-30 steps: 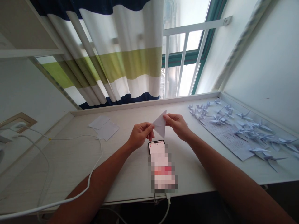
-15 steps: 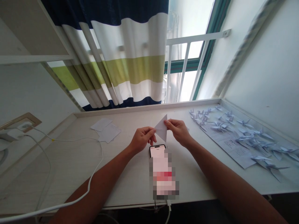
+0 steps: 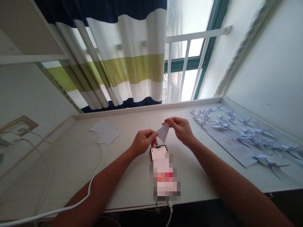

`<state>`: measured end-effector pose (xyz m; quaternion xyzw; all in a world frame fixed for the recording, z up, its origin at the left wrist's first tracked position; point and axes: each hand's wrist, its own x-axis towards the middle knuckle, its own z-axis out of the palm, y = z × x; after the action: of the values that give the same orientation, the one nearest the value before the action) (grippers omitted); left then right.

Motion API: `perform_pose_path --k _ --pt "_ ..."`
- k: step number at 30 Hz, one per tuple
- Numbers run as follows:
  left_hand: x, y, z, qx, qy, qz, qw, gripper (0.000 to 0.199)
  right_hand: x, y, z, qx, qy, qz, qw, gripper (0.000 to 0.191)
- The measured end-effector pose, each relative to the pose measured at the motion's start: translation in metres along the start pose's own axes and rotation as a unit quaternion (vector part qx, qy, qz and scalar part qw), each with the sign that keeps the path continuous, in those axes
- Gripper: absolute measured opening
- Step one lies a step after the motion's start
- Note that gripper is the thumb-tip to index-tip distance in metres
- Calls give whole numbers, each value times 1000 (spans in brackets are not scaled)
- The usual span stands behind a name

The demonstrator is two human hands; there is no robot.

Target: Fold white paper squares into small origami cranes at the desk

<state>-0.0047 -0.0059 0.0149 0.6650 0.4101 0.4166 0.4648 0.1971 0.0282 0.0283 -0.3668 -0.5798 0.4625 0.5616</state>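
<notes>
Just below the centre of the head view, the left hand (image 3: 144, 141) pinches the left corner of a folded paper (image 3: 163, 132) between thumb and fingers; the right hand (image 3: 181, 127), fingers curled closed, grips its top corner. Lower centre, a phone (image 3: 163, 173) lies on the worktop (image 3: 131, 186). Paper cranes (image 3: 222, 125) spread across the right; loose sheets (image 3: 109, 135) lie left of centre.
</notes>
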Motion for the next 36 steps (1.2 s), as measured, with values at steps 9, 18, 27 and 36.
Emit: perform_pose_path --k 9,18,27,36 --pt "5 -2 0 -74 32 -14 997 34 1 2 1 66 -35 66 995 44" --pt "5 1 -1 -98 35 -30 994 33 0 3 0 27 -74 62 995 46" --pt "5 0 -1 -115 50 -42 991 32 -1 5 -1 9 -99 70 993 46" --pt "6 2 -1 -105 63 -43 992 32 -3 7 1 8 -127 83 988 45"
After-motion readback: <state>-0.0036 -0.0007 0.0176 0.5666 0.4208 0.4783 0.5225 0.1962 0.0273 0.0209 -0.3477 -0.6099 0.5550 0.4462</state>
